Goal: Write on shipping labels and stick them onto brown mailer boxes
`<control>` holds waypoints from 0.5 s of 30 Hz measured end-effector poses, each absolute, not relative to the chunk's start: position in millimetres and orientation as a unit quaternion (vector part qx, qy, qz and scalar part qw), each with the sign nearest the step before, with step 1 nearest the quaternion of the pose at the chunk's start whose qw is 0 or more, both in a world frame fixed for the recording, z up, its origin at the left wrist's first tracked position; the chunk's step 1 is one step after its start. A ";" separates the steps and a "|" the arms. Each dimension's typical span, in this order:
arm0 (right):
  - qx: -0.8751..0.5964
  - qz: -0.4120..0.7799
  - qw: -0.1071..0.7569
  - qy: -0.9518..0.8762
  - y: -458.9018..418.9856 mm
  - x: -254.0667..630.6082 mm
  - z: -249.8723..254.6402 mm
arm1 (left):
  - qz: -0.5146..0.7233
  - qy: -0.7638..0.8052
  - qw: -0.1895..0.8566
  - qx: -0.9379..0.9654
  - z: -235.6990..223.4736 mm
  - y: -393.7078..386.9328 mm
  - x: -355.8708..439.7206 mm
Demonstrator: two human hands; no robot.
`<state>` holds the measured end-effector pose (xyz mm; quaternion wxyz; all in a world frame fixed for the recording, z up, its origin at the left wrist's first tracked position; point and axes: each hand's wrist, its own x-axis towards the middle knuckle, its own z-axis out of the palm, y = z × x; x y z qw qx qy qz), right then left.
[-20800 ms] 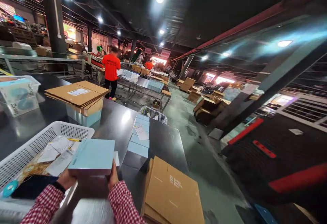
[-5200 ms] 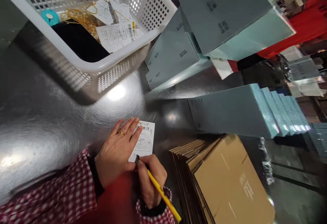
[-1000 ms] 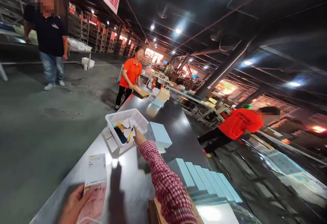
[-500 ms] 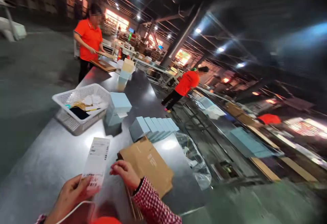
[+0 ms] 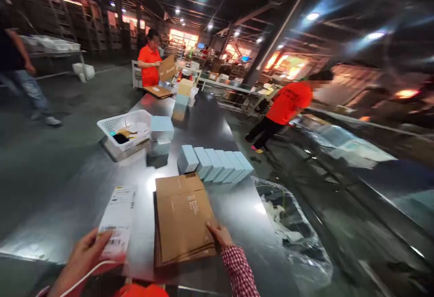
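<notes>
My left hand (image 5: 86, 254) holds a white printed shipping label (image 5: 117, 218) by its lower end, thumb on top, above the metal table. My right hand (image 5: 219, 236) is at the right edge of a stack of flattened cardboard boxes (image 5: 183, 218). Its thumb lies on the top one and the other fingers are mostly hidden at the edge. Just beyond the stack stands a row of light blue boxes (image 5: 213, 163), leaning against one another. A white cord hangs across my left wrist.
A white plastic basket (image 5: 125, 129) with small items stands at the left, beside stacked light blue boxes (image 5: 161, 129). A clear plastic bag (image 5: 294, 229) hangs off the table's right side. One co-worker (image 5: 149, 64) handles cardboard at the far end; another (image 5: 288, 102) bends at the right.
My right hand has moved right, from the stack's left side to its right edge. The flattened boxes now lie straighter. The label stays in my left hand, and the view has turned left.
</notes>
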<state>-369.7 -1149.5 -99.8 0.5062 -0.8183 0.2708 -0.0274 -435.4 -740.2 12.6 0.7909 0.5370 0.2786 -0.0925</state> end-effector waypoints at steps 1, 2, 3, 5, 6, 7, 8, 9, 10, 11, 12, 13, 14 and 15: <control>-0.825 -0.002 0.496 0.270 -1144.4 -374.5 -106.6 | -0.094 0.270 0.801 0.526 14.5 -747.9 -439.8; -0.832 0.019 0.485 0.267 -1139.0 -379.4 -111.2 | -0.095 0.258 0.809 0.519 15.5 -754.9 -443.6; -0.839 0.033 0.474 0.264 -1132.8 -384.5 -113.4 | -0.098 0.244 0.817 0.512 16.0 -761.2 -446.9; -0.852 0.036 0.453 0.261 -1116.1 -395.9 -109.2 | -0.110 0.218 0.828 0.504 16.7 -770.4 -452.4; -0.858 0.023 0.447 0.253 -1104.8 -402.4 -102.5 | -0.119 0.205 0.831 0.503 17.2 -773.0 -454.7; -0.864 0.000 0.448 0.230 -1091.0 -409.5 -92.8 | -0.134 0.190 0.830 0.506 17.8 -774.1 -456.8; -0.869 -0.030 0.456 0.190 -1075.0 -417.4 -80.6 | -0.154 0.172 0.826 0.513 18.3 -773.7 -458.6; -0.872 -0.066 0.466 0.131 -1056.8 -425.8 -66.4 | -0.176 0.145 0.820 0.525 18.5 -771.9 -460.2; -0.873 -0.103 0.473 0.051 -1037.2 -434.7 -51.4 | -0.193 0.108 0.813 0.539 18.2 -769.1 -461.9; -0.873 -0.136 0.467 -0.037 -1016.9 -443.5 -36.6 | -0.202 0.065 0.804 0.555 17.0 -765.5 -463.8; -0.872 -0.163 0.444 -0.125 -996.8 -452.0 -23.4 | -0.201 0.026 0.793 0.574 14.9 -761.6 -465.9; -0.871 -0.178 0.412 -0.201 -977.9 -459.6 -12.8 | -0.192 0.001 0.780 0.596 11.8 -757.8 -468.5; -0.869 -0.183 0.384 -0.254 -961.2 -466.1 -5.4 | -0.180 -0.005 0.765 0.619 7.8 -754.4 -471.3; -0.868 -0.180 0.365 -0.287 -947.5 -471.3 -1.6 | -0.176 0.000 0.747 0.641 3.3 -751.8 -474.5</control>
